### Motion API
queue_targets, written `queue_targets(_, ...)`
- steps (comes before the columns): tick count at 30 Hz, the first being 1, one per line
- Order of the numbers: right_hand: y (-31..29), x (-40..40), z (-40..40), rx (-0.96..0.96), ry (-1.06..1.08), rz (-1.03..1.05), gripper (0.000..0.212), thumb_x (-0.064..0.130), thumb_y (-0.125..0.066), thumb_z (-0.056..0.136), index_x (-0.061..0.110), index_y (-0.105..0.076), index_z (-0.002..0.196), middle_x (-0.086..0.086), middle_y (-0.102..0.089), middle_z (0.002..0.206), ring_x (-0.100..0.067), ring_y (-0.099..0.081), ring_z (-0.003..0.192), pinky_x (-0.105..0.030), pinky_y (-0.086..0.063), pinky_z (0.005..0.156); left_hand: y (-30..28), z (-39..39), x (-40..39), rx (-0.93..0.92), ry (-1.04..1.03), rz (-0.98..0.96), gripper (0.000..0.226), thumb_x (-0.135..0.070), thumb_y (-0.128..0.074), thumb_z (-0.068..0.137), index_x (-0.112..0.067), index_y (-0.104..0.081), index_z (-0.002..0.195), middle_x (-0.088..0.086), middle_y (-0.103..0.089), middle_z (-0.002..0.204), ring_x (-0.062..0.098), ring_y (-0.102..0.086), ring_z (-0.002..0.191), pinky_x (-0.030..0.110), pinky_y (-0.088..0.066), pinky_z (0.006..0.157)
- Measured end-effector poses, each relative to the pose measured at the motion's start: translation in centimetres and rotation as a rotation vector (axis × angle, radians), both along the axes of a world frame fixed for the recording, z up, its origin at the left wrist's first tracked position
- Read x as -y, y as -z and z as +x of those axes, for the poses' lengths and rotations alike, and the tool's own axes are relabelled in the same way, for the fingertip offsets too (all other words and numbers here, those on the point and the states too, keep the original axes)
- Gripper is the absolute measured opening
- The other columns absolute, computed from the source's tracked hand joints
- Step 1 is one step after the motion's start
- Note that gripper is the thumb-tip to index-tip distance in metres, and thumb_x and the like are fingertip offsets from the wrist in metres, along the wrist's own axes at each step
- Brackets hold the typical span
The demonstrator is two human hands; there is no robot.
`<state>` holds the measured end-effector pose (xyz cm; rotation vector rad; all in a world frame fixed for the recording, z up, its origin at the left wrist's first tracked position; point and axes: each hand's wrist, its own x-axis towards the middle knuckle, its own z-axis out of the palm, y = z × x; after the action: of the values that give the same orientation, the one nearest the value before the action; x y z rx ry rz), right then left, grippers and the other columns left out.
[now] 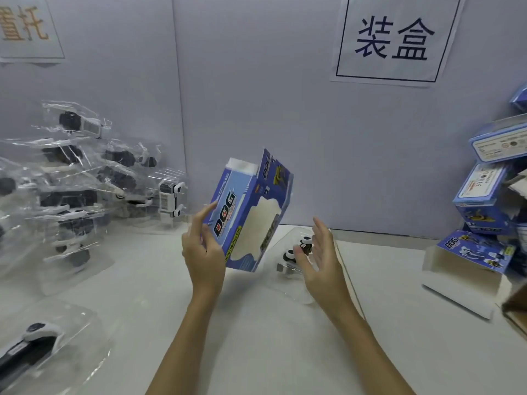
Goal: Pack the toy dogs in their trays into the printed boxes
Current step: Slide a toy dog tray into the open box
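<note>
My left hand grips a blue printed box by its lower left edge and holds it tilted above the table, top flap open. The box has a window cut-out on its face. To its right my right hand hovers with fingers spread, just over a clear tray that lies on the table. A black-and-white toy dog sits in that tray, partly hidden by my fingers.
A heap of clear trays with toy dogs fills the left side. Another dog in its tray lies at the near left. Blue boxes are stacked at the right, with a white carton below them. A grey partition stands behind.
</note>
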<state>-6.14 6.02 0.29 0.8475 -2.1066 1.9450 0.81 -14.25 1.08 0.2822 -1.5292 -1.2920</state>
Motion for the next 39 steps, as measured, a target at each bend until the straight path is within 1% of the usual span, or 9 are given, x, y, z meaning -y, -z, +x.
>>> queue_targets(5,-1.2,1.0,0.6,0.277,-0.174,-0.198,0.083,0.045,-0.077,0.092,0.042,-0.027,0.158,0.006,-0.044,0.159,-0.016,-0.052,0.142,-0.021,-0.052,0.1,-0.7,0.5,-0.6,-0.153,0.251,0.124,0.037,-0.047,-0.051,0.102,-0.031,-0.067,0.131,-0.009,-0.069,0.127,0.02,-0.068,0.119,0.031,-0.063,0.063)
queue_targets(9,-1.6,1.4,0.9,0.237,-0.199,-0.27,0.041,0.03,-0.06,0.104,0.025,-0.054,0.144,0.001,-0.071,0.134,-0.023,-0.067,0.125,-0.034,-0.058,0.098,-1.1,0.3,-1.5,0.052,0.375,0.049,0.07,-0.078,-0.067,0.076,-0.042,-0.064,0.136,-0.013,-0.057,0.133,0.002,-0.061,0.12,0.023,-0.061,0.071)
queue_targets(12,-2.0,0.5,0.7,0.197,-0.246,-0.265,0.045,0.047,-0.045,0.109,0.023,-0.059,0.144,-0.001,-0.072,0.132,-0.018,-0.069,0.119,-0.034,-0.058,0.096,-0.8,0.0,-1.4,0.094,0.341,0.077,0.057,-0.064,-0.075,0.08,-0.042,-0.068,0.131,-0.014,-0.061,0.132,0.0,-0.063,0.114,0.026,-0.061,0.079)
queue_targets(16,-1.5,-1.3,-1.1,0.047,0.208,0.01,0.035,0.028,-0.056,0.108,0.023,-0.059,0.143,-0.006,-0.057,0.145,-0.022,-0.057,0.13,-0.017,-0.047,0.101,-0.8,0.3,-1.1,0.011,0.348,0.31,0.027,-0.049,-0.079,0.087,-0.033,-0.08,0.108,-0.004,-0.079,0.109,0.017,-0.075,0.101,0.029,-0.061,0.074)
queue_targets(20,0.7,-1.0,-1.9,0.267,0.204,0.347,0.069,0.037,-0.071,0.098,0.031,-0.038,0.159,-0.015,-0.029,0.167,-0.029,-0.024,0.157,-0.04,-0.027,0.124,-0.7,0.2,-0.5,-0.003,0.214,0.34,0.019,-0.042,-0.087,0.082,-0.033,-0.083,0.098,-0.01,-0.08,0.099,0.007,-0.075,0.095,0.023,-0.055,0.079)
queue_targets(27,1.0,-0.9,-3.1,0.558,0.314,0.001,0.071,0.004,-0.062,0.091,0.027,-0.04,0.154,-0.015,-0.065,0.134,-0.036,-0.066,0.117,-0.051,-0.055,0.102,0.1,0.1,0.2,0.052,0.188,0.429,0.01,-0.035,-0.089,0.081,-0.034,-0.084,0.089,-0.006,-0.08,0.094,0.009,-0.073,0.088,0.022,-0.052,0.072)
queue_targets(30,1.4,-1.4,-3.3,0.65,0.346,0.036,0.069,0.001,-0.06,0.09,0.011,-0.04,0.155,-0.015,-0.062,0.132,-0.036,-0.062,0.117,-0.046,-0.054,0.101,0.1,0.1,0.0,0.102,0.238,0.419,0.01,-0.032,-0.088,0.082,-0.03,-0.084,0.091,-0.003,-0.08,0.096,0.012,-0.073,0.089,0.029,-0.056,0.081)
queue_targets(33,1.1,-1.5,-3.3,0.71,0.318,-0.055,0.03,-0.011,-0.052,0.089,-0.006,-0.063,0.116,-0.013,-0.059,0.094,-0.028,-0.056,0.082,-0.035,-0.047,0.076,-0.1,0.3,-0.4,0.148,0.304,0.417,0.01,-0.03,-0.088,0.082,-0.028,-0.084,0.091,-0.002,-0.081,0.096,0.015,-0.075,0.091,0.035,-0.059,0.087)
queue_targets(39,-0.2,-3.4,-3.7,0.693,0.435,-0.39,0.032,-0.015,-0.039,0.085,0.012,-0.057,0.085,-0.009,-0.043,0.072,-0.022,-0.037,0.063,-0.032,-0.033,0.06,-0.4,0.6,-0.8,0.195,0.345,0.417,0.018,-0.033,-0.087,0.082,-0.022,-0.083,0.095,-0.004,-0.081,0.096,0.011,-0.074,0.087,0.024,-0.056,0.076)
